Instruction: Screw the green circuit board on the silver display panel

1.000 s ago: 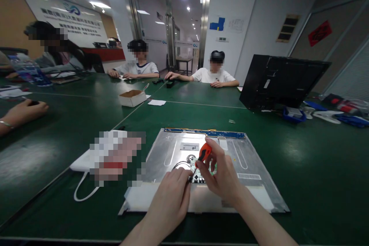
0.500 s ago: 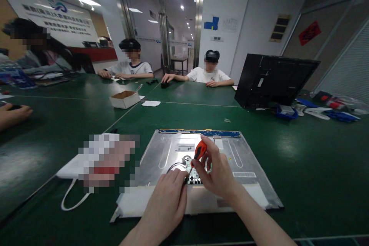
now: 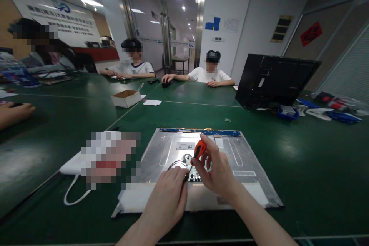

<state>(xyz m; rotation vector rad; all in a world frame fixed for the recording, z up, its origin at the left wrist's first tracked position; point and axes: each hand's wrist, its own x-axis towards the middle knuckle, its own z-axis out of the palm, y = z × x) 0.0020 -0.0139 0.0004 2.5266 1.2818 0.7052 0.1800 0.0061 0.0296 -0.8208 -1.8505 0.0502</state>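
A screwdriver [image 3: 200,148] with a red and black handle is gripped in my right hand [image 3: 220,175]. Its shaft slants down and left to a small circuit board [image 3: 193,177] with dark round parts along its edge. My left hand [image 3: 170,190] rests at the board's left side, fingers closed around something small and dark by the screwdriver's tip; the fingers hide most of it. Under both hands lies a flat metal display panel [image 3: 249,161], with a blue circuit strip [image 3: 227,133] along its far edge. A thin dark wire [image 3: 174,162] curves beside the board.
Left of the panel lies a white item with a cord [image 3: 72,165], partly pixelated. Farther back are an open small box [image 3: 127,100], white paper [image 3: 152,102] and a black monitor [image 3: 276,80]. Other people sit around the green table [image 3: 311,173]; one person's hand [image 3: 21,114] shows at left.
My view has turned slightly to the right, so the scene sits farther left. Both hands and the screwdriver keep nearly the same place on the panel.
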